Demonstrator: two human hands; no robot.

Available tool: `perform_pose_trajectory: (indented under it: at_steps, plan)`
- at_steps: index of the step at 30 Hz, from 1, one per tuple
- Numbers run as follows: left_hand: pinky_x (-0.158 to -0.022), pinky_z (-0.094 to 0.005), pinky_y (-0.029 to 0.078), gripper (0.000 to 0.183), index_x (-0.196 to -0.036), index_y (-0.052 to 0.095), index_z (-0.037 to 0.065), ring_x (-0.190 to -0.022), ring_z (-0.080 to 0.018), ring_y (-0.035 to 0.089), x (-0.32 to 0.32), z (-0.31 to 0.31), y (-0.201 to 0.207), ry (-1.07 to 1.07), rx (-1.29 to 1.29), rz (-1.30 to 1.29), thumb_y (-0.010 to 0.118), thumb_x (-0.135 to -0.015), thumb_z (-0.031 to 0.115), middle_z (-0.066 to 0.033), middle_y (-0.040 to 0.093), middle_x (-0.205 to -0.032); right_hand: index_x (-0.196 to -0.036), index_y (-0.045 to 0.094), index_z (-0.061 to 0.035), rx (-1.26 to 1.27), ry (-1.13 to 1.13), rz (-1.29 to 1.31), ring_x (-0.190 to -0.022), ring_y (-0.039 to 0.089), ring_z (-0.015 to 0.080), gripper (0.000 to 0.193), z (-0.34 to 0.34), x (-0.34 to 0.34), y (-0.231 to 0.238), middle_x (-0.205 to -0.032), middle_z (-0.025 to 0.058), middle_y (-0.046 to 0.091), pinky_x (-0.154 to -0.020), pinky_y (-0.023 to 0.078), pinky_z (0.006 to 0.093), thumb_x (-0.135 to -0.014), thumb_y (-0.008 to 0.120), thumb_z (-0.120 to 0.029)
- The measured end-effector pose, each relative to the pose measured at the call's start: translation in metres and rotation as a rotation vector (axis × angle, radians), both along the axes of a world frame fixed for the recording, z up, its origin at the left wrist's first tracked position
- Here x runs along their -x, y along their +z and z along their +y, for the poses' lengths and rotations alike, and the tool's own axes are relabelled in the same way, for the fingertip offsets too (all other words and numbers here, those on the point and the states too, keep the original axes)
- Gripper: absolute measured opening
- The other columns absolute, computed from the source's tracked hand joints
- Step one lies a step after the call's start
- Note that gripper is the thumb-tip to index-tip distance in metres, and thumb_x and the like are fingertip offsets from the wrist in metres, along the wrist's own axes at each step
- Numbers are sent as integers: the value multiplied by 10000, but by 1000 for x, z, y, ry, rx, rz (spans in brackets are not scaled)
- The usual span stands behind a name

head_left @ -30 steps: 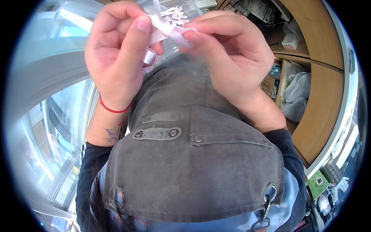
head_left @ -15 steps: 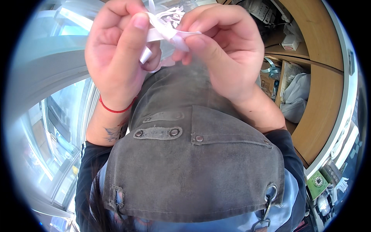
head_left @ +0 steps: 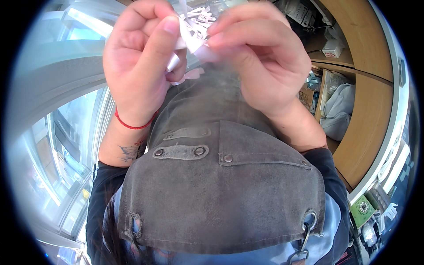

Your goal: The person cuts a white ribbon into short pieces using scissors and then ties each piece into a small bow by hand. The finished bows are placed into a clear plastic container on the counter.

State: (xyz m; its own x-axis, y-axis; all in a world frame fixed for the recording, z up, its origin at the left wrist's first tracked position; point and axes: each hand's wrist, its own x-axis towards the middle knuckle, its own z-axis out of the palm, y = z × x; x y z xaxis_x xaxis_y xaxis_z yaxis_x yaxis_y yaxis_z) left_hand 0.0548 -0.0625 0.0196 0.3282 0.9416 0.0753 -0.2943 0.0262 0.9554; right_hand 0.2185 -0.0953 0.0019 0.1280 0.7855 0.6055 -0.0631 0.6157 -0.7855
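A pale pink satin ribbon, folded or looped, is stretched between my two hands near the top of the view. My left hand pinches it between thumb and bent forefinger, and a loose piece of it hangs by the curled lower fingers. At the ribbon's other side, my right hand has its fingertips closed on the edge. Its thumb is smeared by motion. Beyond the hands lies a heap of narrow pale ribbon pieces, partly hidden by the fingers.
A grey apron covers my front. Wooden shelves curve along the right, holding a small white-and-red box and a grey cloth bundle. A white-framed glass surface runs along the left. A green card is at lower right.
Both hands have shifted slightly right with the ribbon. My right hand has turned, its fingers now blurred and more over the ribbon. More of the ribbon heap shows between the hands.
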Motion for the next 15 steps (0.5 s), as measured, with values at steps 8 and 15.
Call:
perform_pose_trajectory:
  at_steps: [8, 15]
  plan:
    - [-395, -182, 184, 149, -989, 461, -14, -451, -29, 271, -8, -6, 11, 41, 83, -43, 462, -926, 121, -22, 493, -728, -847, 595, 6, 505, 259, 461, -594, 588, 102, 55, -4, 7, 7, -753, 78, 628, -521, 475, 211, -799, 612, 26]
    - [-391, -189, 169, 150, -989, 461, -19, -440, -31, 251, -2, -3, 8, -3, 44, -73, 461, -926, 117, 2, 431, -649, -829, 575, -7, 125, -68, -226, -520, 574, 114, 74, -1, -1, 7, -701, 52, 607, -467, 447, 234, -802, 637, -35]
